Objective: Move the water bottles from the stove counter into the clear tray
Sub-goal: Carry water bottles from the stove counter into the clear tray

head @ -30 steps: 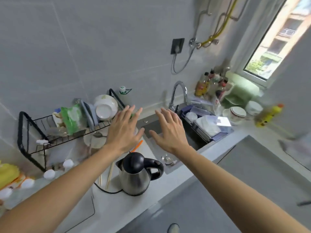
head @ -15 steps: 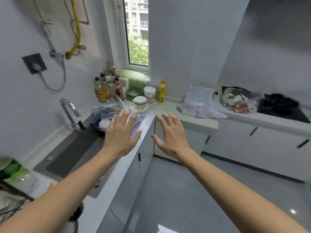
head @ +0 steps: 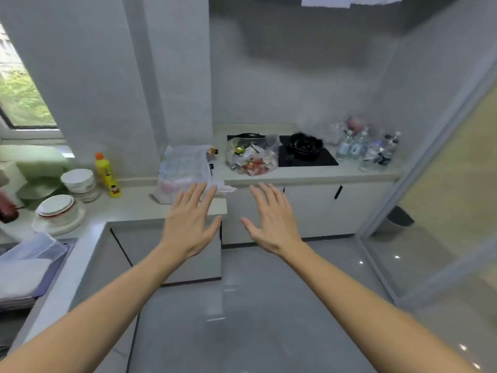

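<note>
Both hands, left [head: 190, 221] and right [head: 271, 217], are spread open and empty, approaching; the water bottles [head: 365, 149] stand far off on the worktop [head: 309, 172] right of the stove [head: 306, 154], so reaching them comes next

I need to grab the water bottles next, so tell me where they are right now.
In the head view the water bottles stand clustered at the far right end of the stove counter, just right of the black stove, by the corner wall.
</note>
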Action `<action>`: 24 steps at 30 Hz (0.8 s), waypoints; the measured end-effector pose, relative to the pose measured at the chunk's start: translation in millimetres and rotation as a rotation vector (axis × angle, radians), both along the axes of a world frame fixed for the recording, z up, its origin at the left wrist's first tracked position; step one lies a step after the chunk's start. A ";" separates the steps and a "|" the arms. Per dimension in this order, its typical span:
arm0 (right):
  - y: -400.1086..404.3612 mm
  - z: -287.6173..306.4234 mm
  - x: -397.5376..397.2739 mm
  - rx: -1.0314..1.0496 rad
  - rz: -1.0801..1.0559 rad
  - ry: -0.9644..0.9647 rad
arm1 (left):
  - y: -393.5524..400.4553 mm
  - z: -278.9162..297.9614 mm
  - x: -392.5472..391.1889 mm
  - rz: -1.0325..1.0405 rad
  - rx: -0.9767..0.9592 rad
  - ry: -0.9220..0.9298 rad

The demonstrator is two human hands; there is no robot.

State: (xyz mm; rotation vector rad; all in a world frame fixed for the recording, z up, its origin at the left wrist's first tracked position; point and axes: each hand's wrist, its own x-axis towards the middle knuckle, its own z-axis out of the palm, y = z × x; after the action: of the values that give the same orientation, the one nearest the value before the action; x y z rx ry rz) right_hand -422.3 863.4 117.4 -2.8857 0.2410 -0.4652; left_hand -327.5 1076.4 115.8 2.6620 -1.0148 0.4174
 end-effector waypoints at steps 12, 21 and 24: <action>-169.1 -8.6 47.7 -0.018 -0.354 0.029 | -207.0 1.0 127.0 -0.317 -0.019 -0.010; -260.4 -4.9 95.9 -0.010 -0.564 0.022 | -332.1 5.8 211.3 -0.499 -0.011 -0.030; -297.4 -4.8 107.7 0.006 -0.617 0.008 | -381.3 7.5 224.3 -0.548 -0.022 -0.023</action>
State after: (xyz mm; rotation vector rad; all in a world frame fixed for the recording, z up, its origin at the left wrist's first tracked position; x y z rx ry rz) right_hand -314.6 566.1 112.7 -2.7580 1.1417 -0.5404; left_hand -103.3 695.1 123.4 2.2287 -1.6589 0.3333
